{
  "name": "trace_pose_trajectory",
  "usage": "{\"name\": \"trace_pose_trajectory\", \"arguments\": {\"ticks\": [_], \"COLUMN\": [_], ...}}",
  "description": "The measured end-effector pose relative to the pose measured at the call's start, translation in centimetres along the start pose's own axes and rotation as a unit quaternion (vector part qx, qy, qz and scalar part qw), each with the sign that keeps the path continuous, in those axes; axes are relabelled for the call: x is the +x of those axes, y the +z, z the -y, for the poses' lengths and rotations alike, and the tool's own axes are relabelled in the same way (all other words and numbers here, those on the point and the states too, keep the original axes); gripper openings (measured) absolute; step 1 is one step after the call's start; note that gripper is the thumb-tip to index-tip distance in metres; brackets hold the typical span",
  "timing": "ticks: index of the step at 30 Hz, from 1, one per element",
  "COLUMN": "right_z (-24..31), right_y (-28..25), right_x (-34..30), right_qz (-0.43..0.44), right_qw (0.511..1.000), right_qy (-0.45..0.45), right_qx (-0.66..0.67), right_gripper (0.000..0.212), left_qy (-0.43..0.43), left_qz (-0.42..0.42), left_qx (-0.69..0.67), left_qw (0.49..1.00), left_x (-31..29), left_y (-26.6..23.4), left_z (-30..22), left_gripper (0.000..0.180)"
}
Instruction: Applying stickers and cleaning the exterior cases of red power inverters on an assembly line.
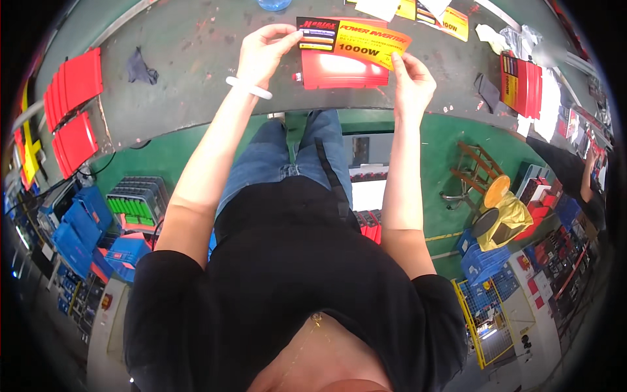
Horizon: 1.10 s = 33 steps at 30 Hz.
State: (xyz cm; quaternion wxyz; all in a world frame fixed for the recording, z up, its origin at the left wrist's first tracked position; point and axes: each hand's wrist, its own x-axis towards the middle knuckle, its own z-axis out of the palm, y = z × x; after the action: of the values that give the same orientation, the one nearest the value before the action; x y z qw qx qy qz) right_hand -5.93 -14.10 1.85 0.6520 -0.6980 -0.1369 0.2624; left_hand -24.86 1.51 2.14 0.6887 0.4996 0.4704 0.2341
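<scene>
With our left hand [263,53] and right hand [415,83] we pinch both ends of the yellow label [371,44] over the red box [343,73], seemingly lining it up, which calls for keeping it straight next.

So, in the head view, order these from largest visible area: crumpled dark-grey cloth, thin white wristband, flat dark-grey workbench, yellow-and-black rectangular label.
1. Flat dark-grey workbench
2. Yellow-and-black rectangular label
3. Crumpled dark-grey cloth
4. Thin white wristband, longer than the cloth but far narrower
</scene>
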Motion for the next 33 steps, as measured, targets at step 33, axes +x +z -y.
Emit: {"name": "trace_pose_trajectory", "arguments": {"ticks": [33], "right_z": [-5.7], "right_y": [-1.9], "right_x": [1.2], "right_qz": [0.039], "right_qw": [0.973], "right_qy": [-0.094], "right_qx": [-0.206], "right_gripper": [0.013], "left_qy": [0.067], "left_qz": [-0.059], "left_qx": [0.102], "left_qw": [0.991], "left_x": [-1.2], "left_y": [0.6], "left_z": [6.7], "left_gripper": [0.018]}}
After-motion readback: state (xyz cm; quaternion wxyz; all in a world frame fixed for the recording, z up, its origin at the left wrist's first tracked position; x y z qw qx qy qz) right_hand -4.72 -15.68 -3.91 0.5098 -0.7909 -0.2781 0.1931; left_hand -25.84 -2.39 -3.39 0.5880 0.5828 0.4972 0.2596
